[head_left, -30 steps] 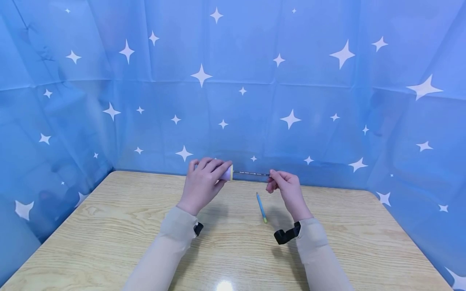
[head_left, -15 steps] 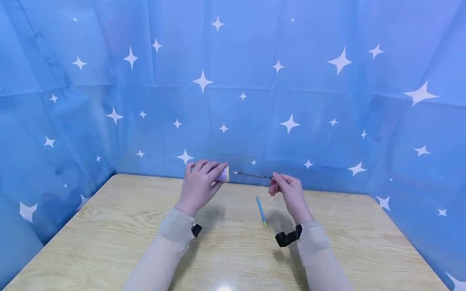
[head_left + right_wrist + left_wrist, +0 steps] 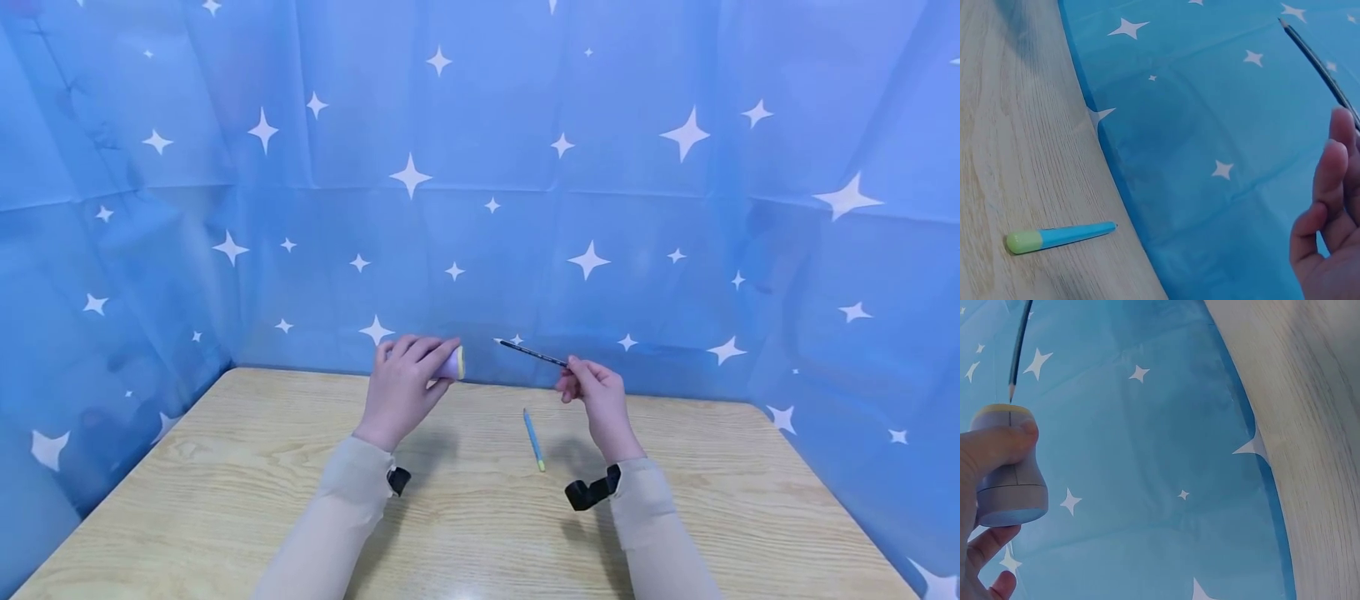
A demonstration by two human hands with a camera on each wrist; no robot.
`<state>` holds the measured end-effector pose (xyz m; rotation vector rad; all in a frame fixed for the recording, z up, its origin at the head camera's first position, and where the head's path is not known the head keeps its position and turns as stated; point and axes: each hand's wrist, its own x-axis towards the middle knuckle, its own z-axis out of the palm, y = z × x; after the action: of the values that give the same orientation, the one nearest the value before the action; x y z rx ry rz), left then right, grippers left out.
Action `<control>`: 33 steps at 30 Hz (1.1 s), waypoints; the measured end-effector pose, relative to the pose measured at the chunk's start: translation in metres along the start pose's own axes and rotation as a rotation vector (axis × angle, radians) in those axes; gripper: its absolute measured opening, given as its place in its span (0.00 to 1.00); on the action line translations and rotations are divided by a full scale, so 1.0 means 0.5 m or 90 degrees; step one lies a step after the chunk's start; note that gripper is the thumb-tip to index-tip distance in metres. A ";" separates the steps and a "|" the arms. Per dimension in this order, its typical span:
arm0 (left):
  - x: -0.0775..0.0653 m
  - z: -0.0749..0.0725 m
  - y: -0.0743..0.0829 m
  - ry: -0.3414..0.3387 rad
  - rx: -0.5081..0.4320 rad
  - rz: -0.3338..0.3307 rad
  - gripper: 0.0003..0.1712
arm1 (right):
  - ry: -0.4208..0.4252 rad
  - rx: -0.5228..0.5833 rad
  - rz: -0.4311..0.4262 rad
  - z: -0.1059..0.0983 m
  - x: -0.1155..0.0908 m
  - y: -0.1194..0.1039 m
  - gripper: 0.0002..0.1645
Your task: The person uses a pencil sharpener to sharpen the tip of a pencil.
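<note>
My left hand grips a lavender pencil sharpener, tipped on its side with the yellow-rimmed end facing right. In the left wrist view its waisted body shows, thumb across the upper part. Thumb and fingers of my right hand pinch a dark pencil near its rear end. The pencil's sharpened tip points left and slightly up, a short gap away from the sharpener. Both hands are raised above the far part of the table.
On the wooden table lies a slim blue pen-like stick with a yellow-green end, between the forearms. A blue curtain with white stars closes off the back and sides.
The pencil has come out of the sharpener's yellow end and moved right, its tip now tilted upward. The sharpener has shifted slightly left.
</note>
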<state>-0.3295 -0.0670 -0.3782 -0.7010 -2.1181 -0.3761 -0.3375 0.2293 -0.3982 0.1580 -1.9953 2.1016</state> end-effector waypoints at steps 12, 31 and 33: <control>-0.005 0.005 -0.011 -0.011 -0.128 -0.118 0.32 | 0.019 0.051 0.059 -0.013 -0.003 0.009 0.20; -0.008 0.008 -0.023 -0.029 -0.176 -0.167 0.32 | 0.009 0.373 0.194 -0.016 0.006 0.018 0.06; -0.008 0.008 -0.022 -0.029 -0.176 -0.166 0.32 | 0.002 0.401 0.204 -0.018 0.008 0.021 0.07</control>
<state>-0.3368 -0.0750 -0.3838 -0.5912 -2.2302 -0.8139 -0.3430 0.2382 -0.4080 -0.0659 -1.3561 2.8696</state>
